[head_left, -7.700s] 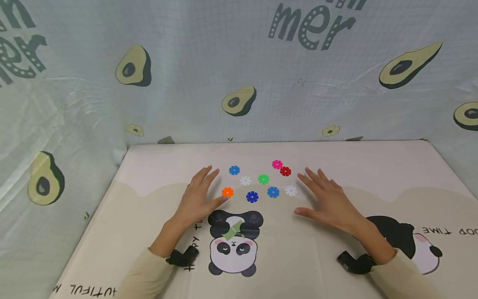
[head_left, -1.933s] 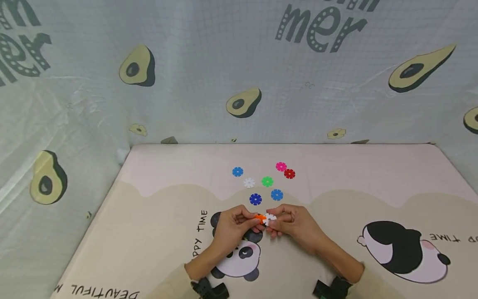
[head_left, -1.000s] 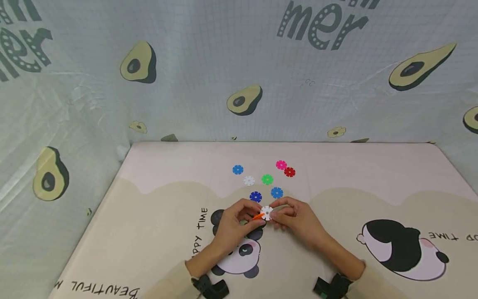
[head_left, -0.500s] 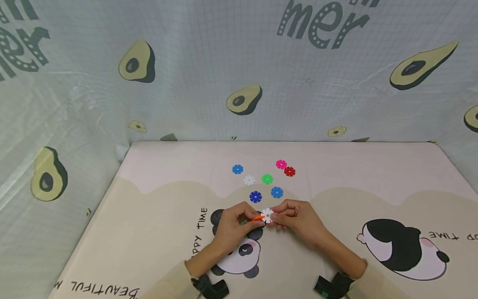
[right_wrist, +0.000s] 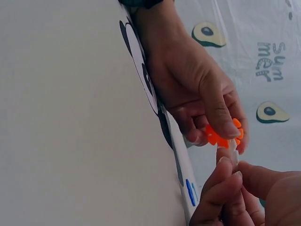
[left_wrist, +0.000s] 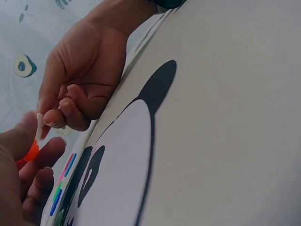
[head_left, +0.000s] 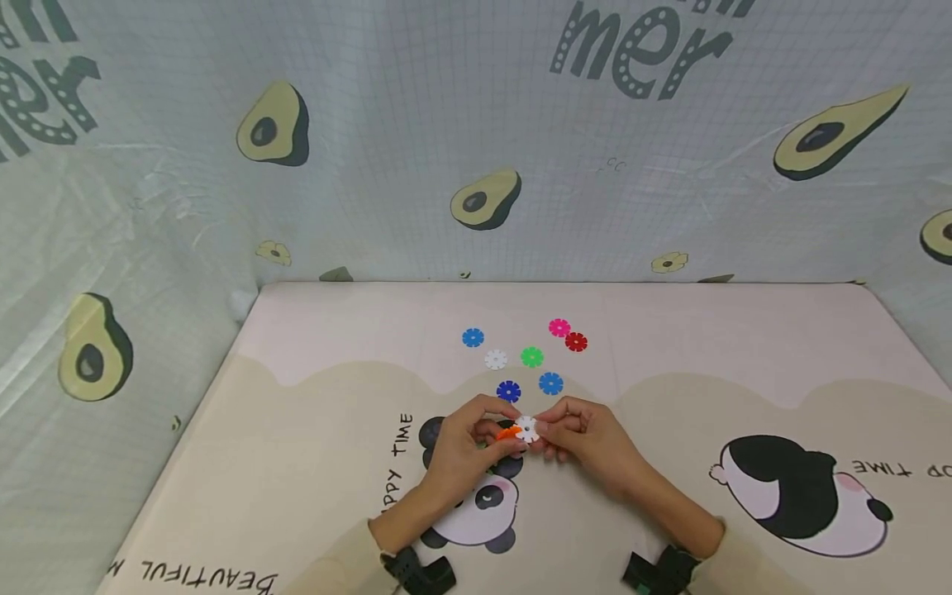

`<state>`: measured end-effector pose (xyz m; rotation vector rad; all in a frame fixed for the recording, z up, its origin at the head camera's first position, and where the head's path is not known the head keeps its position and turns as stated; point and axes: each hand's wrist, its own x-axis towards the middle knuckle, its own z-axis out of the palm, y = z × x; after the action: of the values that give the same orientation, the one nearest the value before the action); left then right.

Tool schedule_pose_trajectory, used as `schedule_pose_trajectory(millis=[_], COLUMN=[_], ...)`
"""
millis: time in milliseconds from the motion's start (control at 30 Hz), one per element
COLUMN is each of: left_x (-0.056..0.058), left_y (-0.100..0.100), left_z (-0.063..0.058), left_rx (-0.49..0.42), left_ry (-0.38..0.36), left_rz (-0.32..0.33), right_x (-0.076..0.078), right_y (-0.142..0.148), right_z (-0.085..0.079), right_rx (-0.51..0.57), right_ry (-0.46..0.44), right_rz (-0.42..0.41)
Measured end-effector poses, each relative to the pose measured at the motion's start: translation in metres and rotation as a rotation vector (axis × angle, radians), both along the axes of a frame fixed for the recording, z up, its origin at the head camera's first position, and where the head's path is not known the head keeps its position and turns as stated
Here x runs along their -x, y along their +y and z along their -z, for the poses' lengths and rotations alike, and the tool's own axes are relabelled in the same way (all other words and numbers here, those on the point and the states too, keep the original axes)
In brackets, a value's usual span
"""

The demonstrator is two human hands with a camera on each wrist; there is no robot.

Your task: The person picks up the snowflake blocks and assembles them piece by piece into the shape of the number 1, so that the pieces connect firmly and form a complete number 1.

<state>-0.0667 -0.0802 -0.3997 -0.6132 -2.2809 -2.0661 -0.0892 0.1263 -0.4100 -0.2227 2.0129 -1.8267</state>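
In the head view, my left hand [head_left: 470, 442] pinches an orange snowflake disc [head_left: 507, 433] between thumb and fingers. Facing it, my right hand [head_left: 595, 442] pinches a white snowflake disc [head_left: 527, 429] by its right side. The two notched discs meet edge to edge at an angle, held above the printed panda [head_left: 479, 516]. From the right wrist view, the orange disc [right_wrist: 215, 136] shows its face while the white disc [right_wrist: 233, 150] stands edge-on against it. Fingers cover much of both discs in the left wrist view.
Several loose discs lie flat beyond my hands: a dark blue disc [head_left: 509, 391], a green disc [head_left: 531, 357], a second white disc [head_left: 496, 359], and a pink disc [head_left: 559, 328] touching a red disc [head_left: 576, 342]. Two lighter blue ones lie among them. A patterned curtain [head_left: 387, 124] hangs behind.
Both hands, earlier spread beside the discs, have picked up the orange and one white disc and brought them together. Over the last half second the joined discs shifted slightly left and tilted.
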Motion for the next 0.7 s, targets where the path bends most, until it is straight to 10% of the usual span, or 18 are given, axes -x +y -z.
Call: schedule_pose_trajectory(millis=[333, 700], left_x=[0.000, -0.001], left_y=[-0.001, 0.000], left_z=[0.000, -0.004], left_rx=[0.005, 0.054], left_ry=[0.092, 0.113], left_rz=[-0.017, -0.051], right_x=[0.004, 0.029], right_y=[0.002, 0.013], right_z=[-0.002, -0.006], right_rx=[-0.070, -0.315], right_ry=[0.037, 0.196], right_rz=[-0.005, 0.237])
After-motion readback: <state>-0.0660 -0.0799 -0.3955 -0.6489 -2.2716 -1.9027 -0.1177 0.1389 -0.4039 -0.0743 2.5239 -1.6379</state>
